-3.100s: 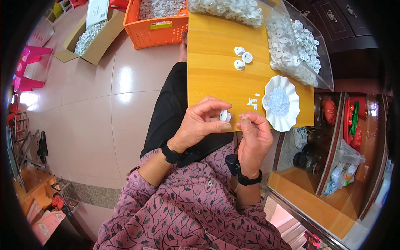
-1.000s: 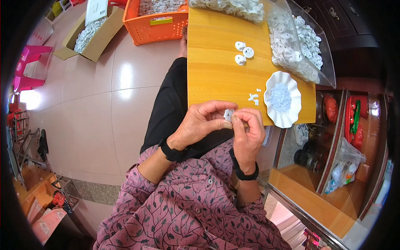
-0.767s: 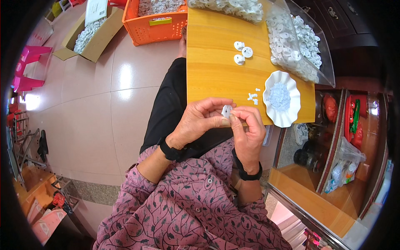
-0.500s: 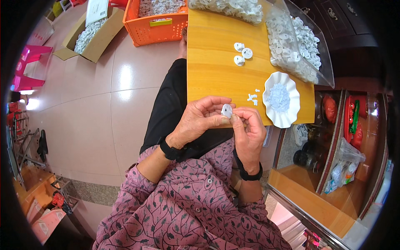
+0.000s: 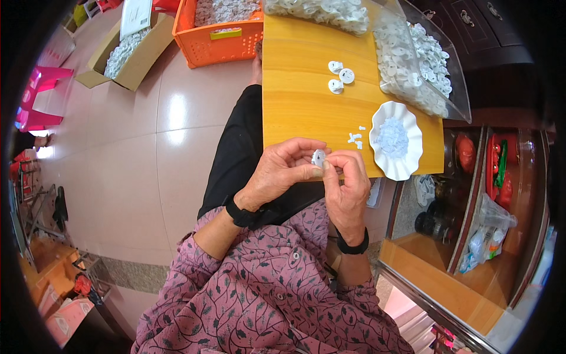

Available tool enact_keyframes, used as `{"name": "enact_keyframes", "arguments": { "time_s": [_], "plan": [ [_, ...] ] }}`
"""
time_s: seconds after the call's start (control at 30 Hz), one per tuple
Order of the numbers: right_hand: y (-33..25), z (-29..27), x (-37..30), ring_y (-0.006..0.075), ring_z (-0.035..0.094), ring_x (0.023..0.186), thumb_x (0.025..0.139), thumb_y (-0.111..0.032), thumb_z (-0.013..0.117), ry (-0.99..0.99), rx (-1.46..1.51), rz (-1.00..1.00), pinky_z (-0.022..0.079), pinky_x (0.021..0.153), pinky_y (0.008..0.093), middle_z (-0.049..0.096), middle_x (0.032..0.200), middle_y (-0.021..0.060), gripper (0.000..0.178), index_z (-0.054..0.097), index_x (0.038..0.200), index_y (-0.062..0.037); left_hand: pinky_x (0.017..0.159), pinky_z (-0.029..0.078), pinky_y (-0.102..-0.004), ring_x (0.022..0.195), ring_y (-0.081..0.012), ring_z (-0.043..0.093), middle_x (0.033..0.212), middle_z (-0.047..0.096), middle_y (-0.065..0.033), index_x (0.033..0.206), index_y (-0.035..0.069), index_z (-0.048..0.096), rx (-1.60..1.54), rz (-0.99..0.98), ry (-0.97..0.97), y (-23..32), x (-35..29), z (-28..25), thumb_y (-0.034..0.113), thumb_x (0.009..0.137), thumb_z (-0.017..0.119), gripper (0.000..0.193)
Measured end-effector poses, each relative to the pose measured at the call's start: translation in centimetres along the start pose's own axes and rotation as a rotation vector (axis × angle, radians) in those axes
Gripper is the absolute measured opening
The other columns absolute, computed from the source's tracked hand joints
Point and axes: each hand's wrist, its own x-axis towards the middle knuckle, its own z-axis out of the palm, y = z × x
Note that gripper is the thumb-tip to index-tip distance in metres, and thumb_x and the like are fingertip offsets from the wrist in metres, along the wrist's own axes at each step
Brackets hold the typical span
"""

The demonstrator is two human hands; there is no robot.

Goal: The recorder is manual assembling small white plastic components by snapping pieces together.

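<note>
A small white round plastic part (image 5: 318, 157) with a dark slot is held up at the table's front edge. My left hand (image 5: 282, 167) grips it between thumb and fingers. From the other side, the thumb and forefinger of my right hand (image 5: 346, 180) pinch its right edge; whether a smaller piece lies between them is hidden. Just beyond my right fingers, several tiny white plastic pegs (image 5: 355, 139) lie loose. Three more white round parts (image 5: 346, 75) sit grouped farther back on the yellow wooden table (image 5: 295, 88).
A white scalloped dish (image 5: 413, 159) with pale blue-white bits stands at the right. Behind it, a clear plastic bin (image 5: 457, 103) and a clear bag (image 5: 318, 13) hold white parts. An orange crate (image 5: 221, 47) and a cardboard box (image 5: 138, 62) are on the floor, left. Shelves (image 5: 471, 200) stand right.
The held part has turned a little between my fingers. My right hand has shifted slightly left, its fingertips higher against the part. At the far left edge, another person's limb has come into view.
</note>
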Motion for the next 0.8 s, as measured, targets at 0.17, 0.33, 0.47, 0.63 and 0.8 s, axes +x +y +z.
{"name": "enact_keyframes", "arguments": {
  "time_s": [0.17,0.33,0.47,0.63,0.8],
  "plan": [
    [0.0,0.0,-0.3,0.0209,0.066,0.081,0.089,0.005,0.063,0.023,0.184,0.090,0.054,0.069,0.0294,0.062,0.099,0.0136,0.007,0.061,0.095,0.0026,0.093,0.057,-0.0344,0.106,-0.0207,0.067,0.124,0.065,-0.0164,0.128,-0.002,0.057,-0.071,-0.037,0.028,0.4,0.1,0.0,-0.001,0.089,0.069,0.040],
    [0.0,0.4,-0.6,0.0165,0.067,0.079,0.091,0.006,0.061,0.070,0.344,0.179,0.055,0.070,0.0271,0.063,0.100,0.0118,0.008,0.061,0.098,0.0038,0.095,0.057,-0.0374,0.106,-0.0233,0.067,0.125,0.064,-0.0185,0.129,-0.003,0.055,-0.155,-0.072,0.037,1.1,0.2,0.2,0.001,0.091,0.067,0.040],
    [-0.1,0.2,-0.7,0.0181,0.067,0.078,0.091,0.006,0.062,0.071,0.315,0.178,0.054,0.069,0.0275,0.063,0.099,0.0128,0.008,0.061,0.098,0.0038,0.090,0.058,-0.0325,0.100,-0.0204,0.068,0.124,0.065,-0.0190,0.129,-0.002,0.056,-0.170,-0.057,0.049,0.6,0.2,-0.3,0.002,0.092,0.068,0.040],
    [0.3,-0.1,-1.9,0.0183,0.067,0.074,0.090,0.005,0.061,0.083,0.259,0.184,0.053,0.065,0.0284,0.063,0.097,0.0134,0.008,0.062,0.098,0.0033,0.083,0.056,-0.0269,0.095,-0.0149,0.066,0.121,0.067,-0.0175,0.129,-0.002,0.057,-0.106,-0.068,0.096,1.1,-0.1,0.1,0.002,0.092,0.068,0.039],
    [1.2,-0.8,-3.0,0.0185,0.068,0.073,0.090,0.005,0.062,0.095,0.222,0.149,0.053,0.064,0.0269,0.063,0.096,0.0127,0.008,0.062,0.098,0.0034,0.078,0.053,-0.0276,0.093,-0.0157,0.065,0.108,0.067,-0.0102,0.128,-0.007,0.058,0.176,-0.029,0.108,5.6,2.8,-0.1,0.007,0.093,0.067,0.039]
  ]
}}
